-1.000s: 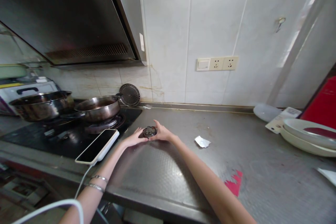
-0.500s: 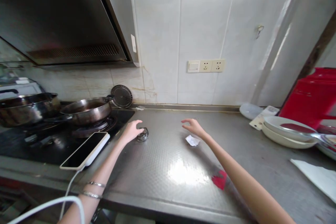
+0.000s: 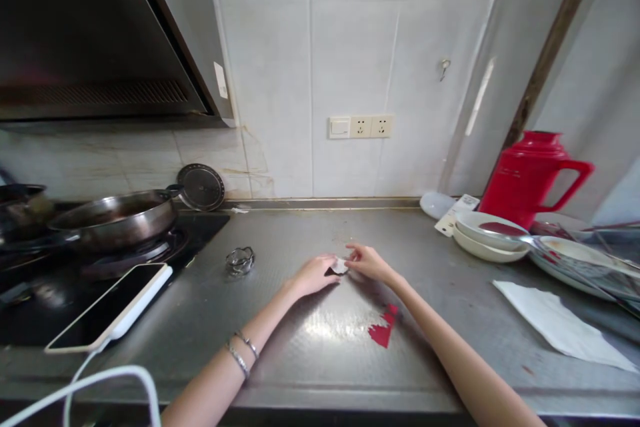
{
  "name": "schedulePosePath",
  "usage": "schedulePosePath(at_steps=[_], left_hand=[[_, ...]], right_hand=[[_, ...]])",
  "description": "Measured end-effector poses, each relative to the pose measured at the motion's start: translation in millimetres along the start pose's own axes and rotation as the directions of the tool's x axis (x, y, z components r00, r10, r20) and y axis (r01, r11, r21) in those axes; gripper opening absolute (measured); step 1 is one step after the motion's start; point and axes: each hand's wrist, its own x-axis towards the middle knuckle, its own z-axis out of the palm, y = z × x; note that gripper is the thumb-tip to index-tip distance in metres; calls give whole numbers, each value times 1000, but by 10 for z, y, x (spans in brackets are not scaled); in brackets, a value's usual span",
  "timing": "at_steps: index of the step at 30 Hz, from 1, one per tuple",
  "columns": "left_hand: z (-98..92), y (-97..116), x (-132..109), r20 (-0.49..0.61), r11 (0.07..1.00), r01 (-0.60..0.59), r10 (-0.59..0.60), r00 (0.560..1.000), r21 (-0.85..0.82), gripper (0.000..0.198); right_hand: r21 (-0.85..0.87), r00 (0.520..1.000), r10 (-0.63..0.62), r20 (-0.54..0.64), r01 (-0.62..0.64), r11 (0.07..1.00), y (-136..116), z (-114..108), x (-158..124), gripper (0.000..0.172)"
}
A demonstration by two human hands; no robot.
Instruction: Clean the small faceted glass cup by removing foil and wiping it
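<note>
1. At a steel kitchen counter [image 3: 300,233], a person's left hand [image 3: 313,275] and right hand [image 3: 367,261] meet over a white scrap [image 3: 340,266] lying mid-counter, just beyond a red mark [image 3: 383,330].
2. The fingers of both hands are drawn together on the scrap's opposite edges. It is too small to tell whether it is paper or foil.
3. The step in hand looks like picking up or opening the scrap. Any lift calls for a fine fingertip pinch, since it lies flat on smooth steel.
4. The count:
   - one scrap
   - one small glass dish [image 3: 240,260] to its left, well apart from the hands
   - one phone [image 3: 107,307] on a cable at the near left
   - one frying pan [image 3: 113,217] and one pot [image 3: 20,207] on the hob
   - two bracelets [image 3: 243,352] on the left wrist
5. At the right stand one red jug [image 3: 533,177], two stacked bowls [image 3: 487,240] and one paper napkin [image 3: 560,323].
</note>
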Motion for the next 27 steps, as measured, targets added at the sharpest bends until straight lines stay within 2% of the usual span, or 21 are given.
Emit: schedulePosePath(at_steps=[4, 7, 11, 13, 16, 18, 19, 20, 22, 24, 26, 27], left_hand=[[52, 5, 73, 34, 1000, -1, 0, 999, 17, 20], [53, 1, 75, 26, 999, 35, -35, 999, -34, 24], [31, -23, 73, -102, 982, 120, -135, 985, -148, 32], [-1, -43, 74, -192, 971, 148, -185, 964, -190, 35], [-79, -75, 63, -287, 958, 175, -238, 928, -227, 40], [-156, -93, 31, -332, 921, 165, -287, 899, -352, 42], [-206, -100, 0, -346, 883, 143, -319, 882, -447, 42], [-265, -106, -42, -357, 828, 111, -353, 865, -550, 42], [-412, -122, -170, -370, 745, 60, -398, 840, -665, 42], [-591, -153, -360, -422, 772, 64, -413, 807, -632, 41], [-779, -209, -603, -465, 834, 130, -421, 779, -537, 39], [-868, -247, -737, -448, 850, 181, -427, 785, -494, 37]], right_hand=[[19, 1000, -3, 1, 3, 1000, -8, 112, -9, 57], [39, 1000, -6, -6, 6, 999, -6, 155, -2, 62], [69, 999, 7, -32, -4, 998, -34, 155, 8, 59], [152, 999, 44, -31, -39, 988, -75, 167, 22, 61], [369, 992, 115, 60, -129, 920, -160, 233, 61, 81], [456, 985, 125, 122, -167, 874, -223, 302, 101, 92], [469, 985, 107, 135, -159, 869, -255, 337, 126, 93], [466, 987, 74, 141, -132, 875, -289, 370, 157, 87], [441, 989, -13, 147, -54, 896, -368, 428, 233, 59], [423, 985, -87, 151, 16, 906, -472, 480, 331, 35], [415, 984, -117, 133, 52, 908, -612, 544, 441, 28], [409, 984, -134, 121, 74, 910, -697, 586, 496, 26]])
